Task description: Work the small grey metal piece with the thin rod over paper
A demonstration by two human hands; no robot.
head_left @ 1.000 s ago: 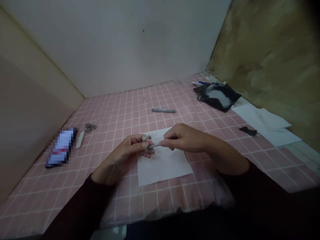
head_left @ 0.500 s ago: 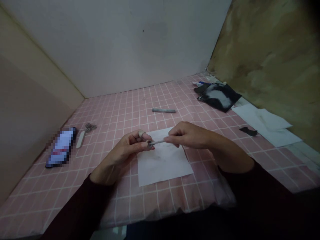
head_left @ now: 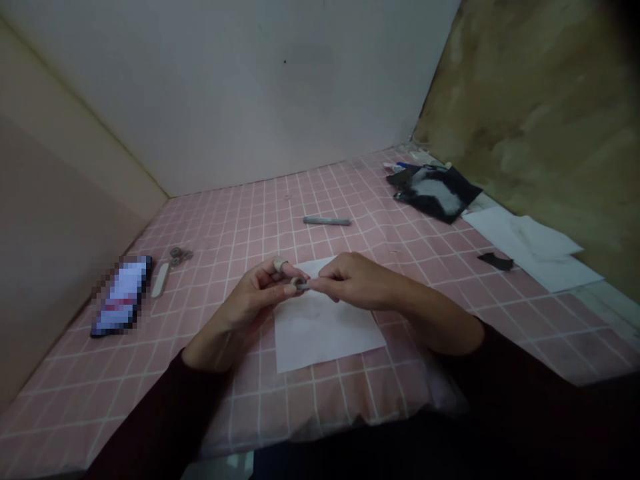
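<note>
White paper (head_left: 327,337) backs a small grey ring (head_left: 297,281).

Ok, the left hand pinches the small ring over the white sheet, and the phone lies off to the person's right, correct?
Not quite: the head view shows the phone off to the person's left. The rest is right: the left hand pinches the small ring over the white sheet.

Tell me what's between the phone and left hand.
In the head view: a white flat stick beside the phone, grey rings slightly farther back, then checked tablecloth toward the left hand.
</note>
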